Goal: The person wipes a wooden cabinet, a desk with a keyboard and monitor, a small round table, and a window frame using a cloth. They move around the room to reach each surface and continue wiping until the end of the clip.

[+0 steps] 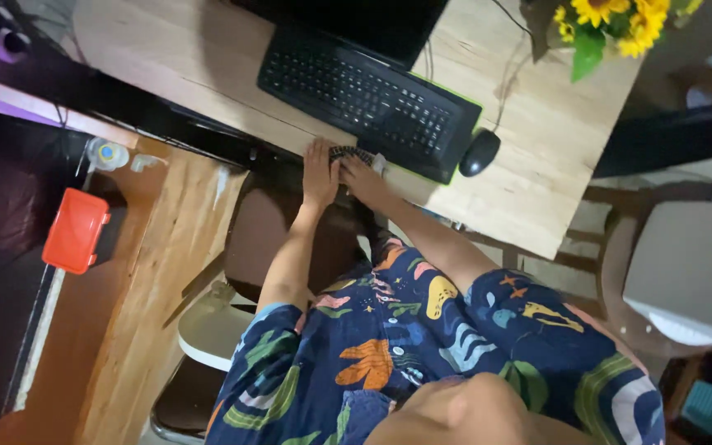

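Two hands are pressed together on a small dark, patterned object (351, 153) at the near edge of the pale wooden bench (537, 181). The left hand (320, 170) is laid flat beside it with fingers closed up narrow, while the right hand (362, 176) is curled onto it from below; whether it's actually gripped can't be told, it's too small and half hidden. The object's long axis is run roughly along the bench edge, and it's touched by both hands about equally, just ahead of the fingertips.

Right beyond it, the black computer keyboard with the green-edged mat under it (372, 99) is set at a slant, almost touching the object. The black rounded mouse (480, 152) is parked just beside the keyboard's right end. Further back, a bunch of yellow sunflowers (620, 25) is seen at the bench corner. Off to the left, well apart, a closed orange plastic box (76, 231) is left on a dark surface; contents not visible.
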